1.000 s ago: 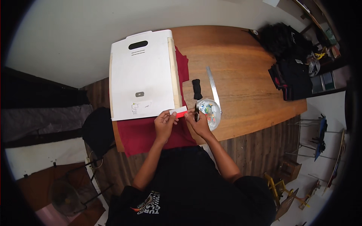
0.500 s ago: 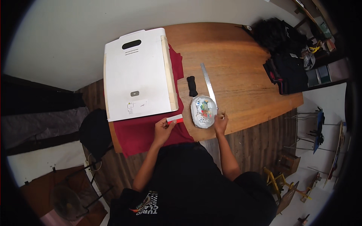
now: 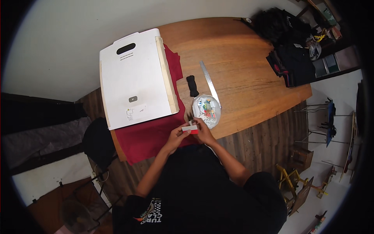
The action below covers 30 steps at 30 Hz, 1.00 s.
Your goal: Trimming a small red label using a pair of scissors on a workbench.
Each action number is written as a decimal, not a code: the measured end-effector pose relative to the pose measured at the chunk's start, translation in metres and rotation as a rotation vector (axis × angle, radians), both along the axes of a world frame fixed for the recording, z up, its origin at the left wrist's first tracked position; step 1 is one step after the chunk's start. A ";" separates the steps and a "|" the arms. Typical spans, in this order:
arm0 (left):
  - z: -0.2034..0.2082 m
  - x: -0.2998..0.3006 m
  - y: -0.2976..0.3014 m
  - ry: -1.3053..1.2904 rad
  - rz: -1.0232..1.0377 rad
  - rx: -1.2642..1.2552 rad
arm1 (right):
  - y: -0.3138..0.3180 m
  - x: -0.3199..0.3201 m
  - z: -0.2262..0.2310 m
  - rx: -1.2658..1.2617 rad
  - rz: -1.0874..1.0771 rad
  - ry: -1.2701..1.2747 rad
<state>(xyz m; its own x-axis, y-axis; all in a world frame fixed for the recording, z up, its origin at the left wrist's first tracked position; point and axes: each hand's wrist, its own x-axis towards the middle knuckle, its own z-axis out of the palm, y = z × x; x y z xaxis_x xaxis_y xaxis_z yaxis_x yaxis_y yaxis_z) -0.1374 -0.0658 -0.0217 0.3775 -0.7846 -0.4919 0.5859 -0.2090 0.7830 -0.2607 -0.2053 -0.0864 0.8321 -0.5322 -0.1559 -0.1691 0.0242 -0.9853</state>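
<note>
In front of my body my two hands meet over the red cloth. My left hand is closed on a small red-and-white label, pinched near its edge. Just beside it my right hand is closed round what look like small thread snips, their dark blades pointing away from me. My right fingers partly hide the tool. Close beyond the right hand sits a white oval bowl with several small colourful bits in it.
A large white board lies on the dark red cloth at the left. A steel ruler and a rolled black cloth lie on the wooden table. Folded dark clothes are stacked at the far right.
My right hand has come left from the bowl's right side to the label, with the snips in it. My left hand has shifted slightly right, still holding the label.
</note>
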 end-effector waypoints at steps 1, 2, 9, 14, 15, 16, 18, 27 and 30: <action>-0.001 -0.005 -0.001 0.105 0.043 0.009 | 0.008 0.004 0.002 -0.053 0.047 -0.140; -0.001 -0.009 -0.001 0.211 0.087 0.019 | 0.016 0.007 0.006 -0.053 0.045 -0.138; -0.024 -0.007 0.014 0.161 0.160 0.153 | 0.006 0.009 0.043 0.060 0.100 0.129; 0.008 0.004 0.016 0.059 0.178 0.146 | -0.078 0.007 0.013 -0.558 -0.180 0.134; 0.009 0.005 0.017 0.051 0.168 0.154 | -0.091 0.010 0.006 -0.716 -0.199 0.201; 0.011 0.005 0.017 0.051 0.163 0.152 | -0.099 0.009 -0.003 -0.826 -0.155 0.270; 0.014 0.007 0.021 0.017 0.151 0.169 | -0.102 0.008 -0.010 -0.932 -0.107 0.334; 0.009 0.008 0.030 0.000 0.214 0.185 | -0.098 0.011 0.014 -0.770 0.041 0.406; 0.010 0.009 0.028 0.009 0.176 0.183 | -0.112 0.019 0.000 -0.869 0.002 0.270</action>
